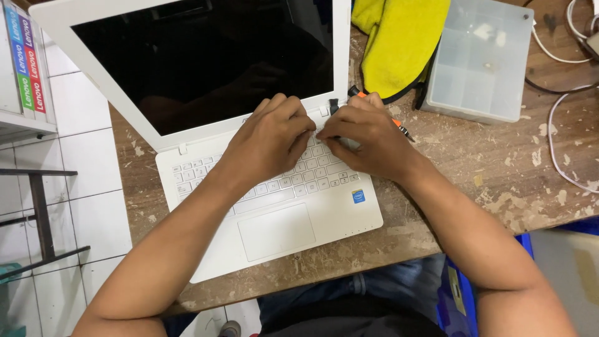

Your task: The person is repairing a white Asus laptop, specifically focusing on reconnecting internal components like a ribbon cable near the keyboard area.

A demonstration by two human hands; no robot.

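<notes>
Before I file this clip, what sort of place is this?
Probably a small electronics repair bench: a white laptop open on a scuffed wooden table, a clear plastic parts box, and loose cables.

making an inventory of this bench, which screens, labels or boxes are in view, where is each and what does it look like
Laptop screen: upper left, white bezel, dark and switched off, above both hands.
Small sticker: square, blue, on the white palm rest below the right hand.
Boxes: far left on a shelf, narrow spines in blue, red and green.
Plastic organiser box: upper right on the wooden table, clear, lidded, with compartments.
Left hand: on the keyboard.
</notes>
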